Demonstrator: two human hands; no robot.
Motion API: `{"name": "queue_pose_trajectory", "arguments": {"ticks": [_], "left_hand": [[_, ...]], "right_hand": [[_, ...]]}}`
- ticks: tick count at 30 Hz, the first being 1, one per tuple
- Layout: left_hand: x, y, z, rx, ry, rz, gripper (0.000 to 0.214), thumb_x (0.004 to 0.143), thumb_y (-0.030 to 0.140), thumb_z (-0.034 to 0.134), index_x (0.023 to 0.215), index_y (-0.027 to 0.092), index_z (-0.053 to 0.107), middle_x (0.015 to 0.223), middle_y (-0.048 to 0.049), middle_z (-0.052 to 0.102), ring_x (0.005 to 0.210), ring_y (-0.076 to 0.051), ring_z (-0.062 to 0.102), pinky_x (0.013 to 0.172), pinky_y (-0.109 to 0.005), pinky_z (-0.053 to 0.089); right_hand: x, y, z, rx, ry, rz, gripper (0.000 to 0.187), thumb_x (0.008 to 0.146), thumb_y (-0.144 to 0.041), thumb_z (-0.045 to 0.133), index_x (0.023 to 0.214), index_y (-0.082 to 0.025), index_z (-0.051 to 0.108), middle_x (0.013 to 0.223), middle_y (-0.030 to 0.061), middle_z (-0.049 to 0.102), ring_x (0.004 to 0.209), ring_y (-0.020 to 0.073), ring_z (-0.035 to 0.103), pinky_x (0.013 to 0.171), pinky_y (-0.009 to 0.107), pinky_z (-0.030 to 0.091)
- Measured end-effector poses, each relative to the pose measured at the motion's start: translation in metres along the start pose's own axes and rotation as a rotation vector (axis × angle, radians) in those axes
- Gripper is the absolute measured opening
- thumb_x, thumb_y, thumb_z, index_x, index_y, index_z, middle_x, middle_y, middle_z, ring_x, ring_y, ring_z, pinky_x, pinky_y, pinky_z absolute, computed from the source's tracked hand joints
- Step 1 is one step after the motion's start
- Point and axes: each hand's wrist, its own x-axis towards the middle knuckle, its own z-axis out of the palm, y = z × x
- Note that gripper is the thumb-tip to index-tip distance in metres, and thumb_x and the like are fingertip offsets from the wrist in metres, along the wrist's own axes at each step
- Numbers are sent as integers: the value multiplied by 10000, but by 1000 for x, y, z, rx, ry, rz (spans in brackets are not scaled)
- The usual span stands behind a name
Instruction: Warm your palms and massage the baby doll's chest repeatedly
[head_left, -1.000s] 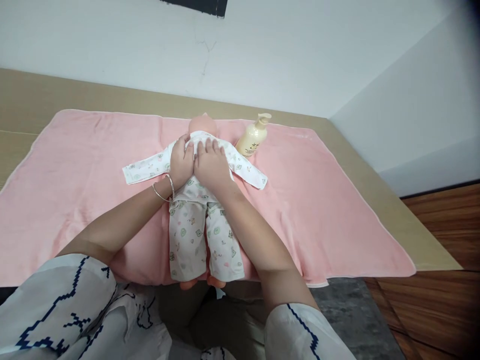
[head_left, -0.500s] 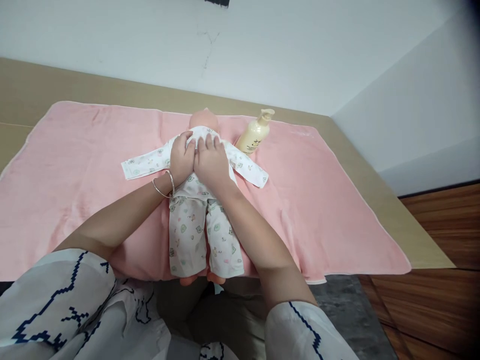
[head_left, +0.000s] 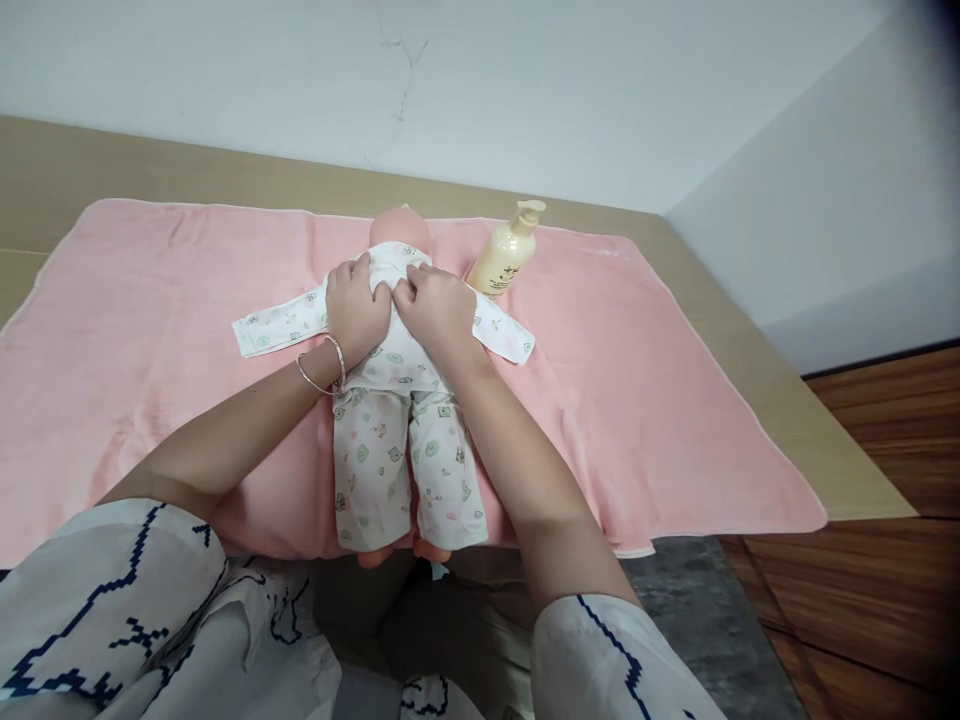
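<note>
A doll (head_left: 399,232) lies on its length on a pink blanket, head toward the wall and feet toward me. It wears a white printed long-sleeved top (head_left: 409,365) and matching trousers (head_left: 375,460). My left hand (head_left: 358,310), with a bangle (head_left: 337,365) at the wrist, is closed on the top at the left of the upper body, fingers bent and fingertips partly hidden. Opposite it, my right hand (head_left: 439,310) has its fingers curled into the cloth of the top. A narrow strip of cloth shows between the two hands. Both sleeves lie spread outward.
A pale yellow pump bottle (head_left: 504,262) stands on the pink blanket (head_left: 637,400), just beyond the doll's right-hand sleeve. The blanket covers a wooden table (head_left: 847,465) against a white wall (head_left: 262,90). Brown wooden panels (head_left: 885,430) are at the right.
Both hands lay nearly flat and close together on the chest; now they are farther apart with the fingers curled. The view has tilted slightly downward.
</note>
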Motion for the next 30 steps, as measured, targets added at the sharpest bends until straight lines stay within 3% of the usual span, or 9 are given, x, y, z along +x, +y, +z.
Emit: {"name": "queue_pose_trajectory", "arguments": {"ticks": [5,11,17,21,27,30], "left_hand": [[-3,8,-2,21,-52,71,343,871,300,544,1172,195,670,1302,-146,638,1317,-366,501,1218,-557,307],[-3,12,-4,-17,-90,62,318,888,345,570,1150,198,674,1273,-136,674,1306,-350,531,1216,-526,337],[16,-10,1,-109,-198,63,397,840,400,641,1185,207,678,1356,-121,655,1371,-341,505,1265,-544,250],[12,-4,-2,-60,-203,78,422,885,419,572,1209,168,672,1363,-147,644,1378,-338,501,1262,-535,269],[-16,24,-9,24,-139,118,341,912,370,540,1142,174,698,1354,-148,652,1370,-361,500,1241,-548,300],[-20,27,-5,41,-165,94,441,881,332,574,1271,137,644,1460,-156,578,1448,-376,420,1263,-560,260]], "right_hand": [[11,14,9,149,-63,-62,463,969,-320,378,1318,-112,597,1411,160,608,1329,298,534,1147,454,404],[20,27,17,173,-127,-31,558,971,-351,389,1437,-56,475,1557,193,451,1498,346,338,1237,527,277],[5,3,3,91,-143,-1,520,1000,-282,338,1416,-13,497,1464,237,540,1412,374,458,1188,556,346],[1,-4,-3,66,-161,13,524,1012,-272,332,1423,21,472,1493,272,493,1444,385,421,1201,560,331],[21,35,3,231,-328,-6,672,1016,-432,370,1562,-45,308,1657,180,271,1573,334,171,1288,521,175],[25,43,5,254,-331,-15,692,1020,-459,357,1570,-45,289,1661,174,261,1574,329,170,1289,502,172]]}}
